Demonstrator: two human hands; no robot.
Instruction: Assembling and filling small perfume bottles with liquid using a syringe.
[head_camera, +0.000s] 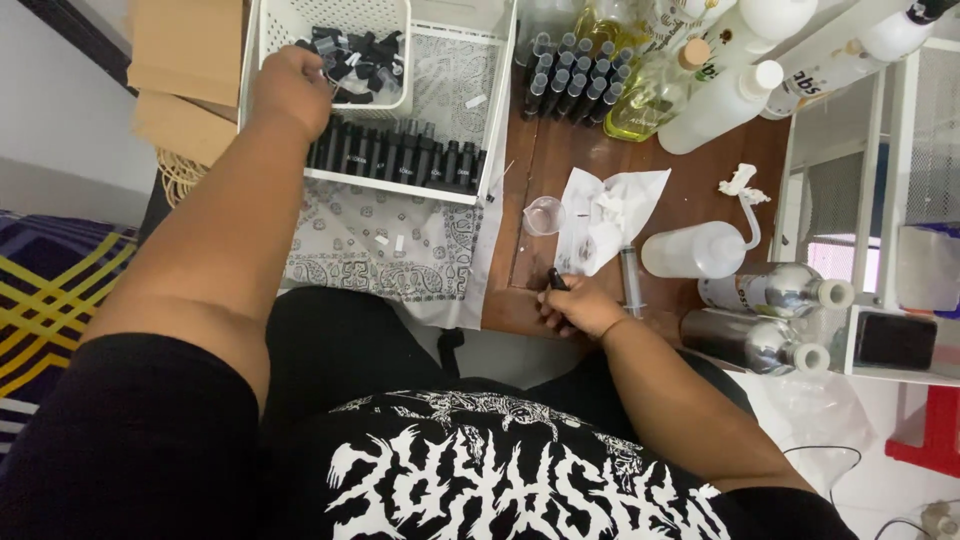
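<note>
Head view: two hands among small bottles

Head camera looks down at a wooden desk (560, 170). The left hand (292, 88) reaches into a small white basket (335, 30) that holds loose black caps (355, 55); whether its grip is together on a cap I cannot tell, because the fingers are hidden inside the basket. This basket sits in a bigger white tray (495, 130), where a row of small black bottles (400, 160) lies along the front wall. The right hand (580, 305) rests at the front edge of the desk, and its grip is clamped on one small black bottle (556, 280), upright between the fingers.

Behind, more dark bottles (570, 80) stand in a group, open and without caps. Beside them stands a glass bottle of yellow liquid (650, 95), and white plastic bottles (720, 105) lean next to it; their labels are cut off by the picture edge. A white squeeze bottle (695, 250) and two silver bottles (770, 315) lie at the right, a syringe (631, 275) and a small clear cup (543, 215) near crumpled paper (605, 215).
</note>
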